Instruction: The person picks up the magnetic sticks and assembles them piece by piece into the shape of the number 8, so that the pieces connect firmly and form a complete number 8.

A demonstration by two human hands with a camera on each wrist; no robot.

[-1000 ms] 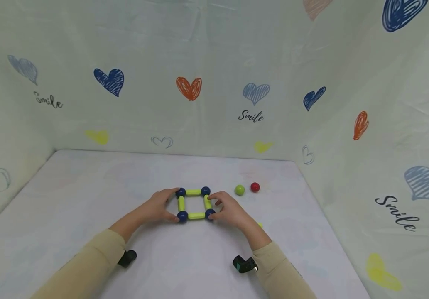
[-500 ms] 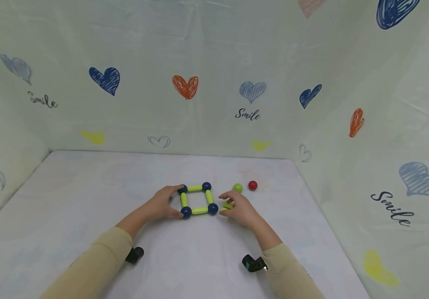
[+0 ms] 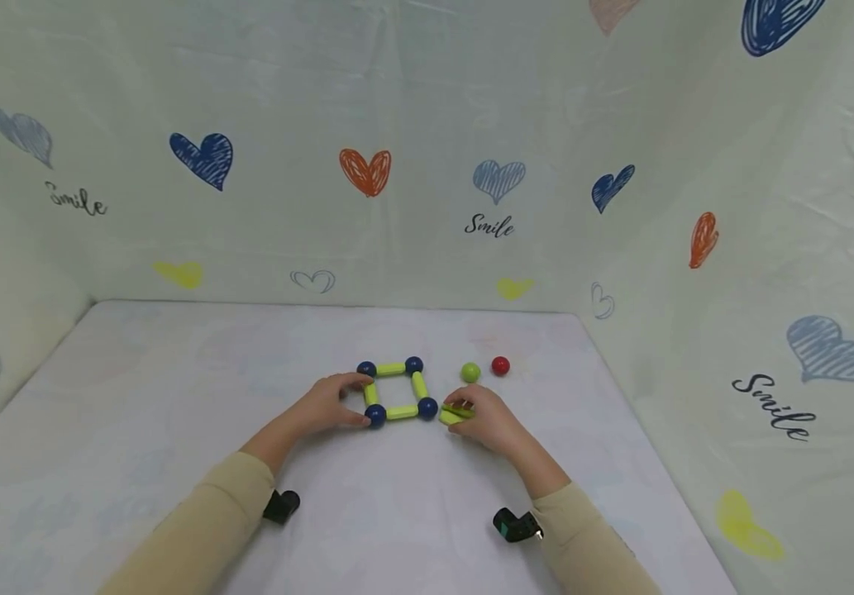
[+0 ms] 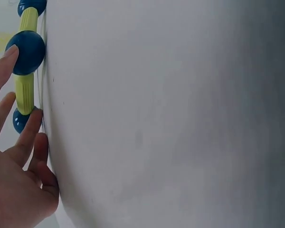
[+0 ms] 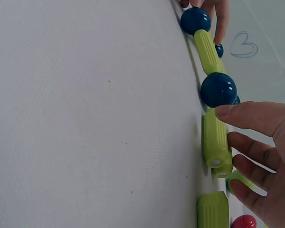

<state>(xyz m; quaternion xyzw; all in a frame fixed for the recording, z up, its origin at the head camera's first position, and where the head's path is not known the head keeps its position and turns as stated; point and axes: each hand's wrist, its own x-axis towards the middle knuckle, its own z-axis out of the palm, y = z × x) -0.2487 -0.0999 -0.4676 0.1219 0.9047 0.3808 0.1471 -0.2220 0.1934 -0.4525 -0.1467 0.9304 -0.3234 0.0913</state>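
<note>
A square of dark blue balls joined by yellow-green magnetic rods [image 3: 400,412] lies flat on the table. My left hand [image 3: 321,406] holds its left side, thumb on the near-left blue ball [image 4: 28,52] and a fingertip by the left rod. To the right of the square, my right hand [image 3: 488,420] pinches two loose yellow-green rods [image 5: 214,137] lying side by side, close to the near-right blue ball [image 5: 218,90]. The thumb is on one rod, and the fingers are behind the pair; their contact is partly hidden. Another loose rod [image 5: 213,209] shows in the right wrist view.
Behind the right hand sit a green ball [image 3: 470,372] and a red ball [image 3: 500,365]. Black devices [image 3: 516,525] are worn at both wrists. A white cloth wall with printed hearts [image 3: 365,172] rises behind the table [image 3: 174,372].
My right hand has left the square's right side and moved right to the loose rods, now between its fingers. My left forefinger has slipped from the far-left ball towards the left rod.
</note>
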